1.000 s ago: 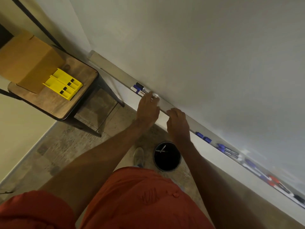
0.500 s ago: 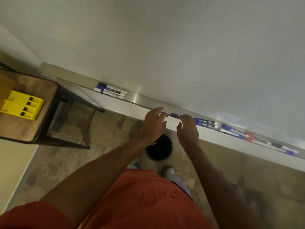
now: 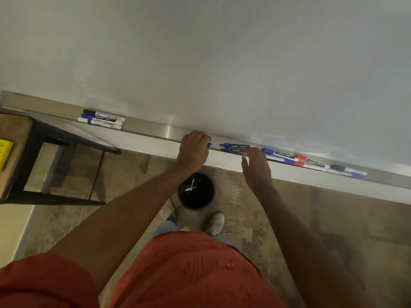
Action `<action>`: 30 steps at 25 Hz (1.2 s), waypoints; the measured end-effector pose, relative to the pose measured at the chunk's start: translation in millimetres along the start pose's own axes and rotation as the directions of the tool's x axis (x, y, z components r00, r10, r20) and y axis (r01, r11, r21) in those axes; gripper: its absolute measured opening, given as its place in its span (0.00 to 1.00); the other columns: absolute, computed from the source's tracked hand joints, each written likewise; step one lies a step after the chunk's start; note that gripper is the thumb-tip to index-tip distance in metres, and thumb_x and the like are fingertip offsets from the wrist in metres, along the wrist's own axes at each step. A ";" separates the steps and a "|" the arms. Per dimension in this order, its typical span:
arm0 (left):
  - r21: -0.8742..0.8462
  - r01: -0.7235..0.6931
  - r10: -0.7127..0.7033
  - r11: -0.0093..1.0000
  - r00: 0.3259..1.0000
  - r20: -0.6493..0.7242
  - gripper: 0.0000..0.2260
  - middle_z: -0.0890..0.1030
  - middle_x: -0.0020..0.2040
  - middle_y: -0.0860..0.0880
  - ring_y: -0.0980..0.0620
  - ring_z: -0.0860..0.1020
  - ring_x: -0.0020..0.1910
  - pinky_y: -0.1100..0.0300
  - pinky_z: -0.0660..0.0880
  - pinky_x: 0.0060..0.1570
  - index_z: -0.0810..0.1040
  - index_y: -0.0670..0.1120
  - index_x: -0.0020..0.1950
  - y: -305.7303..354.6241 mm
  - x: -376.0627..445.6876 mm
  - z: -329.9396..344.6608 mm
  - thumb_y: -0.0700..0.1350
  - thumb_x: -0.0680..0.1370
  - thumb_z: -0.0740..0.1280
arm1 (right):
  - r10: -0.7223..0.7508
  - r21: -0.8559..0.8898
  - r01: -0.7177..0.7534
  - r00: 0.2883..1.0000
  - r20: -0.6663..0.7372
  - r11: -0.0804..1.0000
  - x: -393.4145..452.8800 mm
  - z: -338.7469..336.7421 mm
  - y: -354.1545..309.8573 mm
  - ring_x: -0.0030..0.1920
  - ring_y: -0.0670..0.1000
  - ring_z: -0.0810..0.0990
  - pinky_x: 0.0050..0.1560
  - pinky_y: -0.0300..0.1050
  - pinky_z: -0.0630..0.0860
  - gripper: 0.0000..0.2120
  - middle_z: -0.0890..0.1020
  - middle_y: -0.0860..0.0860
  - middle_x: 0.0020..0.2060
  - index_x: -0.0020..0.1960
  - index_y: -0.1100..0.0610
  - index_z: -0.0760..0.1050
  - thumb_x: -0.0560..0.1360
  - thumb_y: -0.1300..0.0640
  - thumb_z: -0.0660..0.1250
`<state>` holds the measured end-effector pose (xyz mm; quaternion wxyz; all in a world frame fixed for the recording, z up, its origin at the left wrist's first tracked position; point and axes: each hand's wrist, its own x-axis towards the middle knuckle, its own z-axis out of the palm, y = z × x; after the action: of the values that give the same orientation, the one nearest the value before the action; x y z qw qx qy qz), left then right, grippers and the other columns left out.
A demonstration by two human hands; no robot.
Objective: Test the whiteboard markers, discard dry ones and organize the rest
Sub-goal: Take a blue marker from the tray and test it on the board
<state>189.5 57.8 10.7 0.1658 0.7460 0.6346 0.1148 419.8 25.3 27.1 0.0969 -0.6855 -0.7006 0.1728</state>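
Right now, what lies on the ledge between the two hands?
Head view: two blue markers lie side by side on the ledge between left hand and right hand.

Counting three markers [image 3: 101, 118] lying at tray's left, two blue markers [image 3: 235, 147] mid-tray, two red-capped markers [image 3: 300, 157] rightward, one black bin [image 3: 196, 191], one stool [image 3: 15, 138].

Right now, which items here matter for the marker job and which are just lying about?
Job:
left hand, gripping a blue-capped marker
right hand, open by two blue markers
sorted markers
mixed markers
tray
whiteboard
black bin

Lying about:
wooden stool
yellow block
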 end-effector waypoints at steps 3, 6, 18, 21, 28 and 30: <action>0.073 0.030 -0.030 0.997 1.000 0.007 0.08 0.82 0.52 0.49 0.46 0.78 0.55 0.50 0.72 0.57 0.82 0.49 0.55 4.9 9.2 6.9 0.44 0.76 0.70 | -0.081 -0.046 0.083 0.996 0.040 0.996 11.8 -4.5 7.0 0.60 0.58 0.77 0.59 0.53 0.79 0.14 0.80 0.56 0.61 0.65 0.59 0.76 0.80 0.62 0.67; 0.154 0.050 -0.051 0.987 0.999 -0.001 0.06 0.82 0.51 0.49 0.45 0.78 0.55 0.47 0.71 0.62 0.83 0.49 0.53 8.2 11.0 15.8 0.45 0.77 0.69 | -0.131 -0.089 0.139 0.988 0.084 0.986 24.3 -4.3 12.7 0.58 0.59 0.77 0.57 0.54 0.77 0.12 0.81 0.57 0.58 0.63 0.59 0.78 0.79 0.64 0.67; 0.307 0.133 -0.131 0.942 0.991 -0.028 0.09 0.80 0.49 0.53 0.48 0.78 0.54 0.40 0.53 0.71 0.82 0.55 0.50 15.4 5.6 29.5 0.42 0.73 0.73 | -0.197 -0.179 0.224 0.968 0.157 0.958 39.7 3.4 36.0 0.56 0.55 0.77 0.56 0.51 0.75 0.13 0.81 0.53 0.57 0.63 0.55 0.79 0.80 0.58 0.67; 0.330 0.156 -0.144 0.931 0.988 -0.063 0.09 0.80 0.46 0.55 0.49 0.78 0.52 0.40 0.51 0.71 0.83 0.56 0.48 18.2 4.4 27.6 0.42 0.72 0.74 | -0.208 -0.173 0.235 0.965 0.163 0.957 42.1 4.5 39.8 0.56 0.55 0.76 0.56 0.51 0.74 0.12 0.81 0.53 0.56 0.63 0.54 0.79 0.80 0.58 0.68; 0.322 0.173 -0.135 0.931 0.981 -0.136 0.07 0.82 0.45 0.54 0.49 0.79 0.51 0.40 0.50 0.70 0.83 0.55 0.48 38.7 -2.2 20.0 0.45 0.73 0.75 | -0.239 -0.151 0.262 0.959 0.154 0.953 35.9 -3.3 49.9 0.55 0.53 0.76 0.57 0.50 0.73 0.11 0.81 0.51 0.55 0.62 0.52 0.80 0.81 0.55 0.67; 0.303 0.191 -0.150 0.934 0.976 -0.155 0.05 0.83 0.46 0.54 0.49 0.79 0.52 0.40 0.49 0.70 0.83 0.55 0.50 48.9 -5.3 15.6 0.46 0.76 0.73 | -0.250 -0.149 0.272 0.957 0.148 0.951 32.1 -6.9 52.7 0.55 0.53 0.76 0.57 0.49 0.73 0.11 0.81 0.51 0.55 0.62 0.52 0.80 0.81 0.55 0.67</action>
<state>239.0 44.2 15.7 0.0120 0.6960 0.7166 0.0451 469.8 58.0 10.4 0.0163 -0.5800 -0.8019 0.1423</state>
